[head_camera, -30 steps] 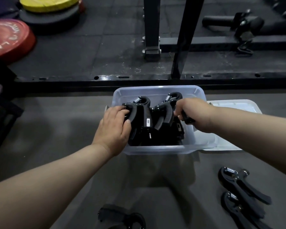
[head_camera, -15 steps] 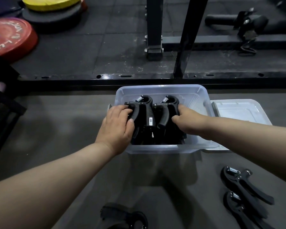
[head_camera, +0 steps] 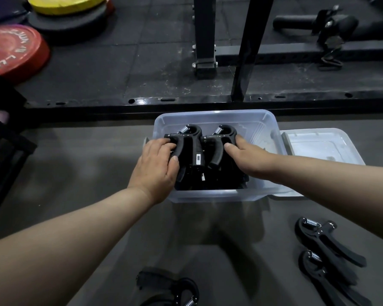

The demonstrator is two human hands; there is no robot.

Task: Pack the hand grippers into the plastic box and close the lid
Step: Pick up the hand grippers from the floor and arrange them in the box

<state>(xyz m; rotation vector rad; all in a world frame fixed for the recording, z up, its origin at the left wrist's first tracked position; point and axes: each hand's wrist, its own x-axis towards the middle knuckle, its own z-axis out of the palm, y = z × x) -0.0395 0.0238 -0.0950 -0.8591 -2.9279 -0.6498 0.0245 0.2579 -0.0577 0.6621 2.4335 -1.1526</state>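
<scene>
Left hand (head_camera: pixel 156 167): fingers curled over the handle of the left hand gripper (head_camera: pixel 187 149), thumb pressed against its near side. Right hand (head_camera: pixel 244 159): fingers laid on the right hand gripper (head_camera: pixel 221 143), thumb extended along its handle; full closure around it cannot be told. Both grippers upright, side by side, springs toward the far wall of the clear plastic box (head_camera: pixel 212 117), atop more grippers packed below. Lid (head_camera: pixel 321 144) flat on the floor, touching the box's right side. Two loose grippers (head_camera: pixel 325 241) near the right edge of the floor area, another (head_camera: pixel 175 288) at the near edge. Red weight plate (head_camera: pixel 16 49) at far left
</scene>
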